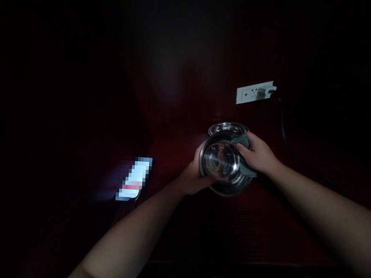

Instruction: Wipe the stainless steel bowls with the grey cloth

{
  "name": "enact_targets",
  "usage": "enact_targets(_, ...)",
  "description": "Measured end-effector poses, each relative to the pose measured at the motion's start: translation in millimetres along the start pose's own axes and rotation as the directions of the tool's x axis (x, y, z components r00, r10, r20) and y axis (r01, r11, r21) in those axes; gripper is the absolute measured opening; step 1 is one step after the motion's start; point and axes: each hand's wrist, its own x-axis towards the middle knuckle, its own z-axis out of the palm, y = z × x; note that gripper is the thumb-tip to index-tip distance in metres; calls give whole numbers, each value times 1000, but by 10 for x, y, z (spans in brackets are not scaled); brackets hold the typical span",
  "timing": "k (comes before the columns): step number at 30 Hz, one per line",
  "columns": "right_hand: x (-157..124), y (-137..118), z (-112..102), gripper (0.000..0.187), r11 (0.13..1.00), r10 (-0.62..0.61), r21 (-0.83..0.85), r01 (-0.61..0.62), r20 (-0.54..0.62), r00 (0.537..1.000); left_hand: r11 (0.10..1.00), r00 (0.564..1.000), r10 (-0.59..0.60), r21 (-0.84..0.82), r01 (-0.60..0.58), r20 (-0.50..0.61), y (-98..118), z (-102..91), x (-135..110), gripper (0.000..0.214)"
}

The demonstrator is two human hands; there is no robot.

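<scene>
A shiny stainless steel bowl [220,158] is tilted so that its round inside faces me. My left hand [197,173] grips its left rim, the thumb along the lower edge. At the bowl's right side my right hand [258,154] is closed on a grey-green cloth [248,170], which lies against the rim. Part of the cloth and some right-hand fingers are hidden. Another steel bowl [227,128] shows just behind. Below the held bowl is a further curved steel surface [232,189], mostly covered by it.
The dark red wooden tabletop [199,228] lies under my arms. A lit phone [135,180], its screen blurred out, stands at the left. A white wall socket [254,93] holds a plug, and its black cable [282,120] runs down at the right. The surroundings are very dark.
</scene>
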Motion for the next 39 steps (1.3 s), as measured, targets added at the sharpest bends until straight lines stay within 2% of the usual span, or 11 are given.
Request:
enact_targets(6, 8, -30, -11, 18, 1000, -18, -19, 17, -24, 1000, 1000, 996, 12, 10, -11, -92, -27, 54, -22, 91)
enact_targets(11, 6, -30, -2, 13, 999, -13, -39, 9, -89, 996, 998, 967, -52, -33, 46, -251, -104, 33, -11, 85)
enact_targets(15, 10, -2, 9, 12, 999, -21, -28, 19, -82, 996, 997, 978, -71, -39, 65, -196, -107, 23, -9, 80)
enact_targets(20, 8, -12, 8, 12, 1000, 8, -26, -10, -89, 996, 995, 993, -71, -73, 64, -98, -35, 45, -17, 98)
enact_targets(24, 3, -26, 5, 14, 1000, 21, -7, -22, -85, 996, 995, 996, -72, -81, 67, -60, -14, 44, -5, 100)
enact_targets(39, 1, 14, 27, 22, 1000, -9, 3, 9, -57, 998, 988, 998, -28, -154, 20, -50, -28, 21, 27, 95)
